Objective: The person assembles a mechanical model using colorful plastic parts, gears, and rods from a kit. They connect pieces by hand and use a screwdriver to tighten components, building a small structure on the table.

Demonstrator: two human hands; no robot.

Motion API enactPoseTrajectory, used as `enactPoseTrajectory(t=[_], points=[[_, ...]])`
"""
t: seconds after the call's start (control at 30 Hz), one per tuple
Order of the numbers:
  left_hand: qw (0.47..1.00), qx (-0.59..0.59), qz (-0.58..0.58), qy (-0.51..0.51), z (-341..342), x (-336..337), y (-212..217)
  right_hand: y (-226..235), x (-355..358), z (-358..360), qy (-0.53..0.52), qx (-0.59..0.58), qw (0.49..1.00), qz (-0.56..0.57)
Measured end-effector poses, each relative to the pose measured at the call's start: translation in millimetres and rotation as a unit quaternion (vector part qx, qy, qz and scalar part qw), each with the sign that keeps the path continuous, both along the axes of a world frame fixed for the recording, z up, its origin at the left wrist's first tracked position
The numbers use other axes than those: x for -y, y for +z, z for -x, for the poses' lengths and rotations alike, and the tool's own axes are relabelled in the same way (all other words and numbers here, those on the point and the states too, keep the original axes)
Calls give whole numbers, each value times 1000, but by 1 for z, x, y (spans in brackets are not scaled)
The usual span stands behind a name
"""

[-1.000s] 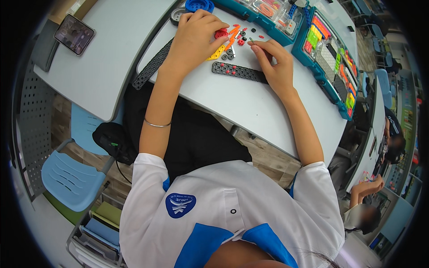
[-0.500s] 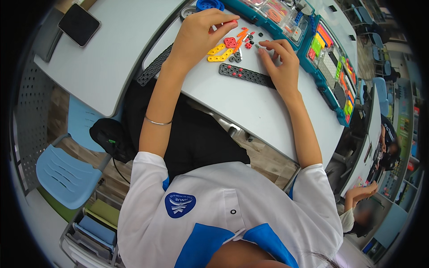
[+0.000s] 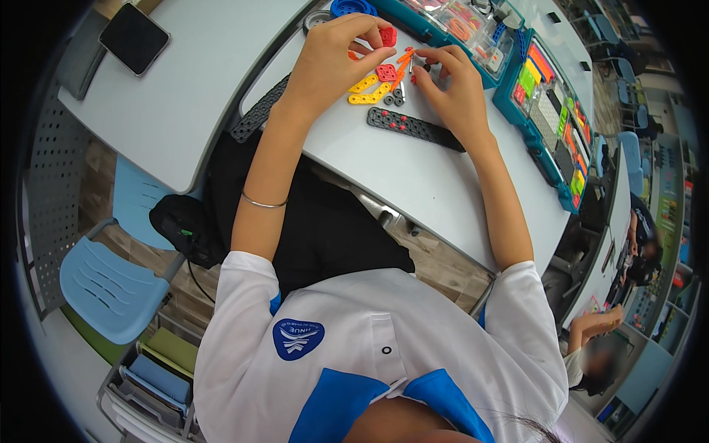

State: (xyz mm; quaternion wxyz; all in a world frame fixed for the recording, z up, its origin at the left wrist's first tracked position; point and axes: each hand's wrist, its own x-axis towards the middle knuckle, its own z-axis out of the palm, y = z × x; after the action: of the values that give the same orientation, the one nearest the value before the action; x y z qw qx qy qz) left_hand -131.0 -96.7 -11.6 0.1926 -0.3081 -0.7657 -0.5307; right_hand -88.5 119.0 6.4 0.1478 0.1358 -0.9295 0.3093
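Red block, near the top centre of the frame, is pinched in our left hand; half a second ago it showed mostly its edge, and now its face shows. Our right hand has shifted left, so both hands are closer, which we read as their working together. We cannot tell whether its fingers hold anything small. Just below the hands, we have yellow pieces and a dark strip; farther out, at upper right, sits a teal case.
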Motion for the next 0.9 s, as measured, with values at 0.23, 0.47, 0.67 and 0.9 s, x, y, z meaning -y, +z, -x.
enactPoseTrajectory(t=[0.23,0.47,0.67,0.9], points=[[989,149,-3,-7,-8,0,21,0,6,11,10,1,999,-51],[996,88,-9,11,-7,-1,14,7,6,15,19,35,994,-106],[999,32,-28,-31,-3,-1,3,5,7,19,65,-29,997,-18],[965,163,-160,-130,-9,2,9,32,11,13,122,136,947,265]])
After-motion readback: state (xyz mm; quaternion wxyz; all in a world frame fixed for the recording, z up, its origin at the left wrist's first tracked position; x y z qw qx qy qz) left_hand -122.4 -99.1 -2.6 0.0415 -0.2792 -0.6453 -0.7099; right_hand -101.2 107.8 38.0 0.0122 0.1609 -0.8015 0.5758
